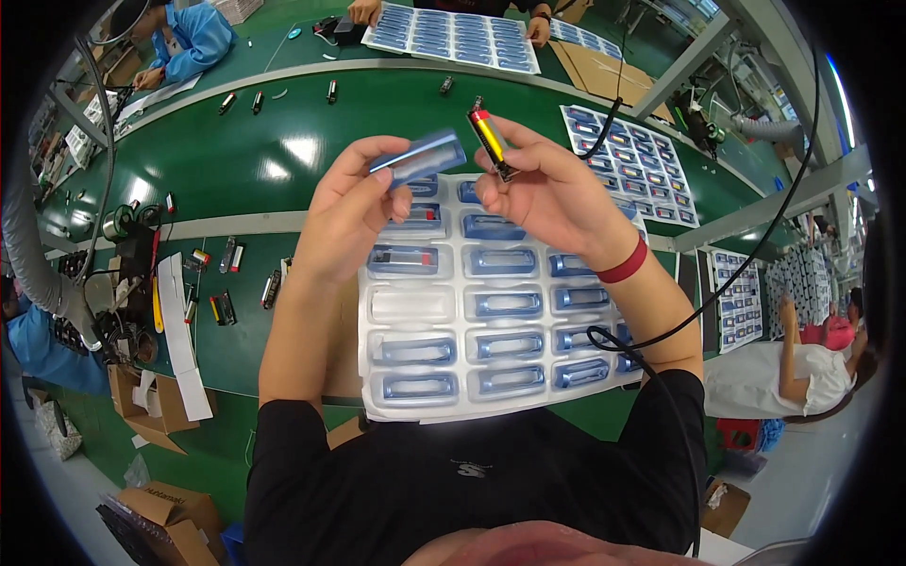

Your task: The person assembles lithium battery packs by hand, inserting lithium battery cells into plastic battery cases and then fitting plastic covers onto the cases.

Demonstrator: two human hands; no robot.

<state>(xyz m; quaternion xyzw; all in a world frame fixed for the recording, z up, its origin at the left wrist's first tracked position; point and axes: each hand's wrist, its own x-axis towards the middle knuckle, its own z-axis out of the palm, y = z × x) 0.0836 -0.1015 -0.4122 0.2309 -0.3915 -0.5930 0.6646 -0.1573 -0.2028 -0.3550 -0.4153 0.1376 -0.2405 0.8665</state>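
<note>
My left hand pinches a translucent blue plastic casing between thumb and fingers, tilted up to the right. In my right hand is a small battery assembly, its cell yellow with a red band and dark parts at both ends. The two pieces are held close together but apart. Below them lies a white moulded tray with rows of cells, most holding blue casings like this one. Red and dark parts show inside a few casings in the upper left column.
Loose battery assemblies lie along the green conveyor belt and on the bench at left. A filled tray sits at the right. A black cable hangs across my right arm. Co-workers sit around.
</note>
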